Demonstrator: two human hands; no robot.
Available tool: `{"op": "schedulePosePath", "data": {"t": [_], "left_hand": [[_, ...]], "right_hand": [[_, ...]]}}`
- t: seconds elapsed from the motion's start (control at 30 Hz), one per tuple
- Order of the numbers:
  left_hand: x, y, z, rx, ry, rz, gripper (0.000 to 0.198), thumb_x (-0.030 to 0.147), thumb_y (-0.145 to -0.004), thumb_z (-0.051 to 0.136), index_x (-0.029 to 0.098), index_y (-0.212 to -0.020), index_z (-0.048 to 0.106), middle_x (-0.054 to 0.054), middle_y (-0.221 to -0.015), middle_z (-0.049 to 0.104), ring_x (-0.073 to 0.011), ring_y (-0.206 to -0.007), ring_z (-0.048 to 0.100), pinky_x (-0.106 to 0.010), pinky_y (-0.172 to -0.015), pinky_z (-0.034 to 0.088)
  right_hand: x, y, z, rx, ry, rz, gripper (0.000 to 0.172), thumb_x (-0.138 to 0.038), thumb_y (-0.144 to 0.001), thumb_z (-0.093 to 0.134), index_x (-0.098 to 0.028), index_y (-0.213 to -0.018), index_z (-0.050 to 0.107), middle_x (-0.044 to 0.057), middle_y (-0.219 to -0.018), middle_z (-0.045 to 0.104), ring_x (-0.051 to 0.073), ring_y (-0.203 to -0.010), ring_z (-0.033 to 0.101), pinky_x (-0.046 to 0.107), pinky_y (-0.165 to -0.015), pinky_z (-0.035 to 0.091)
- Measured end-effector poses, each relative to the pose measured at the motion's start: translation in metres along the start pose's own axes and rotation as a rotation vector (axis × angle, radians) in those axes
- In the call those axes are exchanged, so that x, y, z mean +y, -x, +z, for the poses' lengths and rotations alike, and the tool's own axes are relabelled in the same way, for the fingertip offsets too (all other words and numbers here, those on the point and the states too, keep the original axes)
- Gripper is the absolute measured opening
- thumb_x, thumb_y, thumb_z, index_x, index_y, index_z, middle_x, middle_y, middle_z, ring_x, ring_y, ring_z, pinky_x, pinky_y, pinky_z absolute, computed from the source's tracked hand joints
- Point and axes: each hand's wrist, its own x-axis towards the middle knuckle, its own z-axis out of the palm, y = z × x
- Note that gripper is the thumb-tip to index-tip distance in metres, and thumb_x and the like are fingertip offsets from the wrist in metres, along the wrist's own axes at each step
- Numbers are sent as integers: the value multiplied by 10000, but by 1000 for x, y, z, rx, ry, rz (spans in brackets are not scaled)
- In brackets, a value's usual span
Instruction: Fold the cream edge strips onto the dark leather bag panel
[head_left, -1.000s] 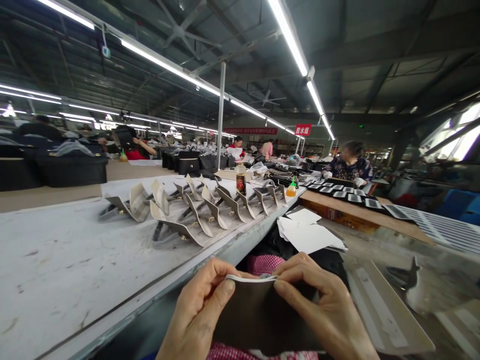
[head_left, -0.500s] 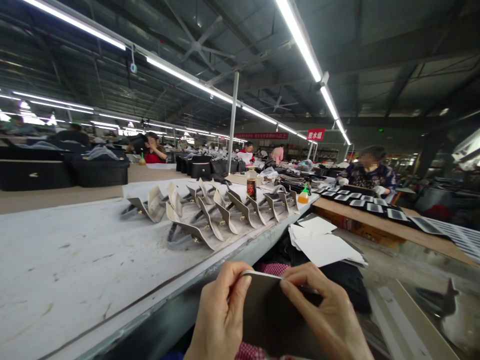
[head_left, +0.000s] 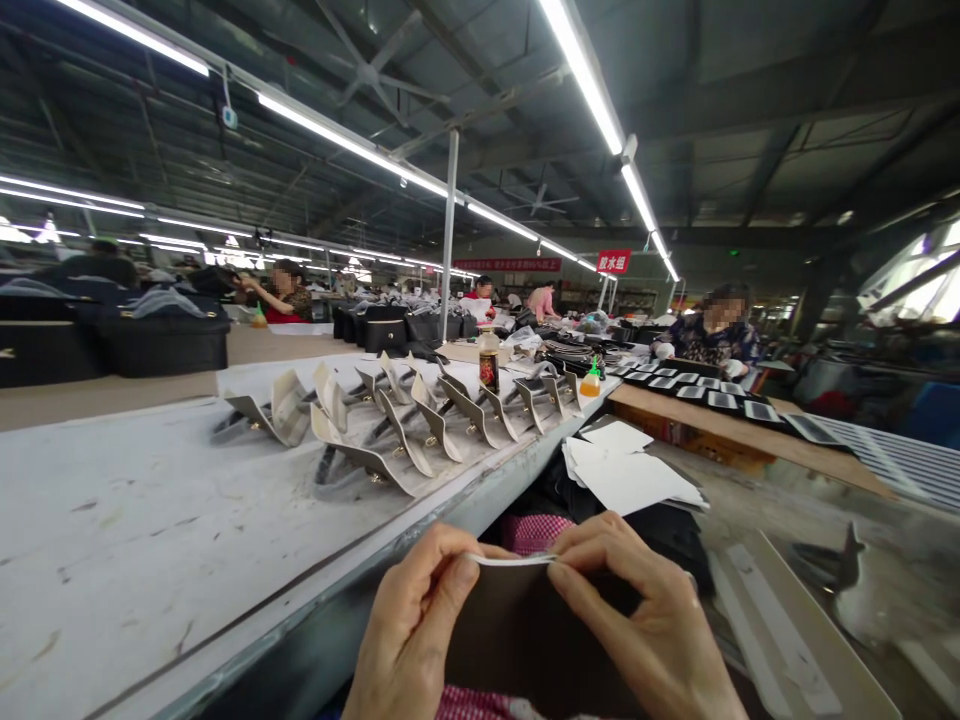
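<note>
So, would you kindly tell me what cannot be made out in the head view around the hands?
Head view:
Dark panel: lower end cut off by the bottom edge.
Pale top edge: partly covered by the left hand and right hand.
Checked red cloth: partly hidden behind the panel.
Bottle label: too small to read.

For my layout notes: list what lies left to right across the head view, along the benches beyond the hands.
black bag, pale flaps with metal studs, orange squeeze bottle, dark rectangular panels, striped sheet
</note>
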Motion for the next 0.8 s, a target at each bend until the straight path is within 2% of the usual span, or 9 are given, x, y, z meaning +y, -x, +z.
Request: {"op": "schedulePosePath", "data": {"t": [0.13,0.27,0.47,0.53,0.6,0.7,0.8], "left_hand": [[-2,3,-4,-3,68,-19,345,547,-906,661,227,-791,718,-37,-889,796,-211,-802,700,-236,-752,530],[-4,3,-7,-41,77,-12,343,548,-899,670,225,-806,738,-53,-903,795,-222,-819,691,-244,-705,528],[6,-6,-13,-217,179,-180,260,476,-867,701,219,-864,659,-72,-946,802,-217,-810,731,-265,-721,561],[9,-12,-13,-226,71,-147,166,367,-864,703,226,-936,654,-60,-923,809,-214,-842,749,-261,-769,561],[9,-18,-12,-251,-86,-54,123,264,-873,674,238,-990,647,-40,-888,812,-209,-853,764,-252,-791,562],[11,-24,-8,-353,-294,86,88,187,-905,599,242,-947,653,-21,-847,798,-203,-808,770,-239,-736,567],[13,-25,-4,-399,-402,126,145,151,-925,549,230,-892,665,-17,-807,780,-202,-762,760,-239,-690,561]], "right_hand": [[-3,-1,-3,-42,-58,23,189,-179,-904,669,-222,-721,680,21,-819,728,190,-791,689,295,-730,543],[-5,-4,-1,-57,-78,16,199,-145,-888,664,-224,-706,675,12,-792,727,189,-800,682,300,-731,541],[-10,-8,2,18,68,-192,211,-77,-884,621,-209,-719,634,15,-770,719,190,-755,645,329,-672,520],[-12,-9,4,25,142,-255,209,-62,-891,611,-202,-735,624,23,-778,720,192,-745,630,337,-656,507],[-13,-10,6,18,195,-293,204,-57,-903,603,-196,-754,621,32,-784,719,197,-741,617,345,-648,500],[-14,-11,10,-12,227,-331,198,-57,-913,602,-193,-770,617,38,-778,715,201,-736,605,347,-639,494],[-13,-10,13,-21,203,-341,204,-44,-909,602,-193,-771,614,36,-782,716,201,-747,602,345,-649,491]]}}
